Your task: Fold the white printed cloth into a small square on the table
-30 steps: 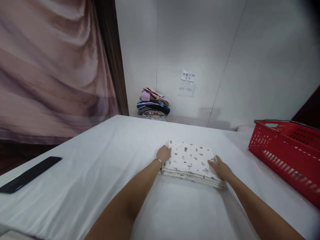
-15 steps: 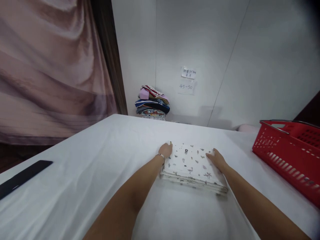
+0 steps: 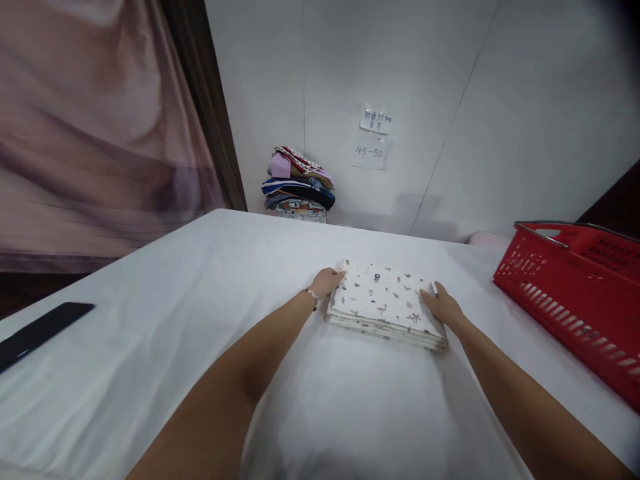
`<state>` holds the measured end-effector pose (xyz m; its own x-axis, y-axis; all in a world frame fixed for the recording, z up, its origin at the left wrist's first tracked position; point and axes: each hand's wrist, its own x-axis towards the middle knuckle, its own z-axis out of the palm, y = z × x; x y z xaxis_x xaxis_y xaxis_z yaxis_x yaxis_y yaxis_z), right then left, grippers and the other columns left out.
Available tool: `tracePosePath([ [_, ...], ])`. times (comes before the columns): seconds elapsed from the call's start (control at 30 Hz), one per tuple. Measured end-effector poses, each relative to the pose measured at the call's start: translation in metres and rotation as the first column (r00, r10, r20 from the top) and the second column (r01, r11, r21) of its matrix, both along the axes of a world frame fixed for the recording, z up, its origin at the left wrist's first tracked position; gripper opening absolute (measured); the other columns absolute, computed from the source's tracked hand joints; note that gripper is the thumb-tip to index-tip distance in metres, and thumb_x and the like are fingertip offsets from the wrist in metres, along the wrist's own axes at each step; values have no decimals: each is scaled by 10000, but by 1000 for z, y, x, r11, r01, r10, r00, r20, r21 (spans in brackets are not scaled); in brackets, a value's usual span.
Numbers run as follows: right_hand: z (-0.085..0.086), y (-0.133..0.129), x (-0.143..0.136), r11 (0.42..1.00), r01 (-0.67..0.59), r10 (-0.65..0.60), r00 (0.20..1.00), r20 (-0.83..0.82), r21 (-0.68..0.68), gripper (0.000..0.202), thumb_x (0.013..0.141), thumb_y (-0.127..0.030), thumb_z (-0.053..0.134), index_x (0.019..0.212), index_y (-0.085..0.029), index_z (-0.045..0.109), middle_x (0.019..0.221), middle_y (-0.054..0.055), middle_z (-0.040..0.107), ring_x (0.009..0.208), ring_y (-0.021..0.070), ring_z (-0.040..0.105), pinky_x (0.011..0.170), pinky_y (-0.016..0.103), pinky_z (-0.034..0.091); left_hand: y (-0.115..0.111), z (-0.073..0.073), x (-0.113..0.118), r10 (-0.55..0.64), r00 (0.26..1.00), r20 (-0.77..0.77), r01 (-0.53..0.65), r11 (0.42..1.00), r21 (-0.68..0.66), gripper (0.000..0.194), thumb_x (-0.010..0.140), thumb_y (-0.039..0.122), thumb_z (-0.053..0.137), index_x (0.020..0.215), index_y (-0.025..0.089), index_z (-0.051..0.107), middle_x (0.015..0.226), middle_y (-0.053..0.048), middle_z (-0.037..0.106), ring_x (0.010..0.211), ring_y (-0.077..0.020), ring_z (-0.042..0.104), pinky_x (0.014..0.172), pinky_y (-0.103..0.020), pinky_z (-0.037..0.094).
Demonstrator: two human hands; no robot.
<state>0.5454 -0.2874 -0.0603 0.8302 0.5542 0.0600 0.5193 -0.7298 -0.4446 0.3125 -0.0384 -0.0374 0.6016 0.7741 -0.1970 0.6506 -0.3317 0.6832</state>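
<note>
A folded white cloth (image 3: 383, 300) with small grey prints lies in several layers on the white-covered table (image 3: 200, 273). My left hand (image 3: 327, 281), with a bracelet at its wrist, touches the cloth's left edge, fingertips on its top and the rest of the hand outside it. On the opposite side my right hand (image 3: 441, 304) rests at the right edge, its thumb and a finger spread apart over the fabric. Neither hand is closed round the cloth.
A red plastic basket (image 3: 575, 293) stands at the right. A dark flat object (image 3: 40, 331) lies at the left edge. Behind the table is a pile of folded fabrics (image 3: 300, 187) by the wall, and a pink curtain (image 3: 90, 133) hangs at the left.
The view has tilted down a little. My left hand has slid slightly outward from the cloth's left edge, and my right hand shows a little more apart from it.
</note>
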Motion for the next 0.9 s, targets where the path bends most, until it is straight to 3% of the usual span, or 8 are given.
tracePosePath([
  [0.13, 4, -28, -25, 998, -1, -3, 998, -66, -62, 708, 850, -537, 428, 1410, -117, 323, 1134, 148, 622, 1025, 282, 592, 857, 354, 433, -19, 0, -34, 21, 1000, 16, -21, 999, -30, 372, 819, 505, 502, 860, 149, 602, 728, -47, 672, 586, -141, 595, 553, -231, 396],
  [0.27, 8, -47, -46, 997, -2, -5, 996, -85, -74, 704, 852, -554, 412, 1405, -126, 333, 993, 118, 663, 923, 267, 620, 794, 342, 446, -35, 4, -50, 26, 1000, 12, -26, 999, -36, 374, 802, 525, 516, 792, 157, 576, 630, -38, 638, 589, -153, 589, 548, -238, 384],
  [0.5, 8, -60, -55, 999, -10, 4, 993, -122, -45, 703, 848, -559, 415, 1389, -114, 360, 902, 106, 663, 837, 246, 629, 753, 332, 451, -49, 15, -53, 25, 997, -70, -20, 998, 68, 336, 723, 503, 605, 704, 170, 562, 761, -70, 657, 757, -197, 604, 593, -247, 371],
  [0.6, 3, -61, -56, 1000, -3, 4, 990, -143, 6, 681, 833, -553, 438, 1362, -125, 406, 889, 95, 658, 789, 233, 628, 721, 324, 461, -52, 18, -52, 16, 998, -60, -14, 999, 31, 284, 708, 430, 645, 649, 164, 561, 710, -59, 645, 728, -180, 599, 590, -234, 374],
  [0.73, -4, -63, -56, 993, 25, -9, 990, -143, 114, 645, 814, -547, 467, 1336, -168, 448, 889, 74, 656, 732, 208, 623, 662, 301, 468, -54, 21, -55, 28, 1000, -13, -29, 999, -25, 273, 812, 420, 537, 728, 163, 577, 649, -31, 618, 612, -130, 569, 540, -214, 368],
  [0.9, -5, -62, -57, 997, 31, -18, 984, -177, 72, 672, 798, -529, 503, 1346, -147, 433, 926, 91, 650, 720, 200, 619, 677, 300, 465, -55, 17, -61, 35, 998, -47, -38, 998, -48, 284, 796, 399, 569, 649, 157, 553, 550, -24, 568, 555, -130, 551, 521, -216, 363],
])
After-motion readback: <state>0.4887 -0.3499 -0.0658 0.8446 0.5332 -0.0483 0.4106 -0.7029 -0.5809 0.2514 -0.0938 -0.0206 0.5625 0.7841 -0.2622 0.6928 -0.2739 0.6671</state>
